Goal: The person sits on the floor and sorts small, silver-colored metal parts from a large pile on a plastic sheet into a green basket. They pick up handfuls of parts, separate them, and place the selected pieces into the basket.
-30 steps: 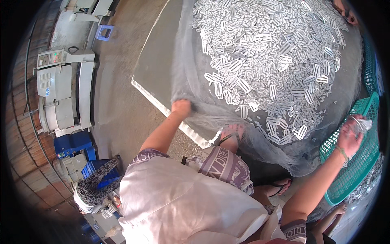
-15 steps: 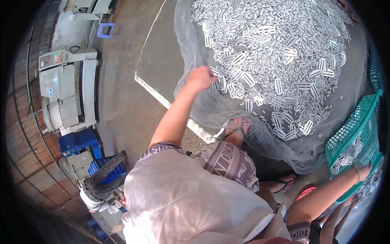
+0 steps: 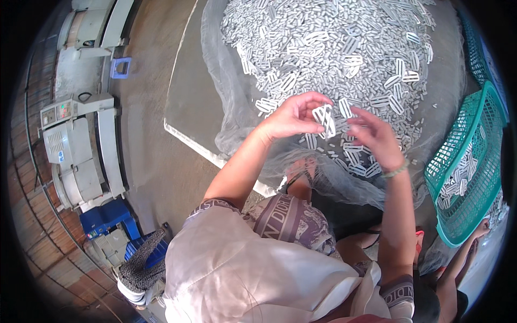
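Note:
My left hand (image 3: 297,117) is closed on a few silver slotted slide buckles (image 3: 324,121), pinched between thumb and fingers above the near edge of the pile. Just to its right is my right hand (image 3: 377,139), slightly blurred, with its fingers apart and nothing visible in them. Both hands are over a large pile of small silver pellets (image 3: 301,59), with more slotted buckles scattered through it, some of them below my hands. The pile lies on a translucent mesh sheet (image 3: 221,81).
At right stands a tilted green plastic basket (image 3: 449,212) containing slotted buckles. Another person's hand (image 3: 479,229) is beside it. Grey machines (image 3: 81,140) line the left side, with a blue stool (image 3: 120,68) nearby. A person in patterned trousers (image 3: 141,253) is at lower left.
My left hand has moved right from the pile's left edge and now holds slide buckles. My right hand has come from the green basket to beside my left. The view has shifted.

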Demonstrator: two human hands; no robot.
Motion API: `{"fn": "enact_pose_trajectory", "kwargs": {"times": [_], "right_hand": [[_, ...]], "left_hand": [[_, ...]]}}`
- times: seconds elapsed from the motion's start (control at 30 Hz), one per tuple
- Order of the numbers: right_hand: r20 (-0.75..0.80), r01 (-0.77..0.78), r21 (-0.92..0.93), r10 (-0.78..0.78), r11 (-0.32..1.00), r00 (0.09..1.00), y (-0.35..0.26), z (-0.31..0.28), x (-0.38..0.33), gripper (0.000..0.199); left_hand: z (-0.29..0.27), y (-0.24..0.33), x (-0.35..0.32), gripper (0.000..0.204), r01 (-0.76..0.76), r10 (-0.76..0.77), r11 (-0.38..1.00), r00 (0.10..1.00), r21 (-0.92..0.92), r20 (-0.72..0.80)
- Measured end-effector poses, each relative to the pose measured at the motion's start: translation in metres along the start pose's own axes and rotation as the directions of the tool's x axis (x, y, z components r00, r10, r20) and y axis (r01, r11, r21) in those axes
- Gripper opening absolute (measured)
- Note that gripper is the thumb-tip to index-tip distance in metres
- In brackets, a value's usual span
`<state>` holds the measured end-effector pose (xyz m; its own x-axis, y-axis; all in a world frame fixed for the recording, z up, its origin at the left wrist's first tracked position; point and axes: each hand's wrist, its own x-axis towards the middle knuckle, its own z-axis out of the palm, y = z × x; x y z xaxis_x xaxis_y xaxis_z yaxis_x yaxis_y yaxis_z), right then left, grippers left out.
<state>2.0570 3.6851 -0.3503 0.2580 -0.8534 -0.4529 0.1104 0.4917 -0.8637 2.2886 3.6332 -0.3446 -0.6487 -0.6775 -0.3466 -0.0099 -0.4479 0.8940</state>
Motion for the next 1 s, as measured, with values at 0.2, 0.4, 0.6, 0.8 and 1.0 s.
{"fn": "enact_pose_trajectory", "kwargs": {"times": [0.2,0.4,0.6,0.8,1.0], "right_hand": [[-0.004,-0.020,0.138,0.021,0.990,1.000,0.024,0.010,0.004,0.035],[-0.164,-0.059,0.158,0.085,0.986,0.983,0.033,0.004,0.009,0.028],[-0.374,-0.033,0.163,0.093,0.986,0.923,0.042,-0.032,0.008,0.024],[-0.408,-0.020,0.167,0.087,0.986,0.909,0.035,-0.031,0.007,0.023],[-0.424,0.042,0.153,0.027,0.987,0.905,0.043,-0.041,0.005,0.023]], "left_hand": [[0.009,-0.011,0.022,0.053,-0.081,0.075,0.995,0.992,0.057,0.104],[-0.041,-0.010,0.031,0.045,0.096,-0.095,0.995,0.989,0.004,-0.116],[-0.158,0.020,0.092,0.023,-0.156,-0.053,0.917,0.865,-0.367,-0.498],[-0.183,0.182,0.161,0.040,-0.714,0.331,0.658,0.560,-0.240,-0.760],[-0.141,0.174,0.173,0.061,-0.667,0.483,0.736,0.640,-0.118,-0.598]]}}
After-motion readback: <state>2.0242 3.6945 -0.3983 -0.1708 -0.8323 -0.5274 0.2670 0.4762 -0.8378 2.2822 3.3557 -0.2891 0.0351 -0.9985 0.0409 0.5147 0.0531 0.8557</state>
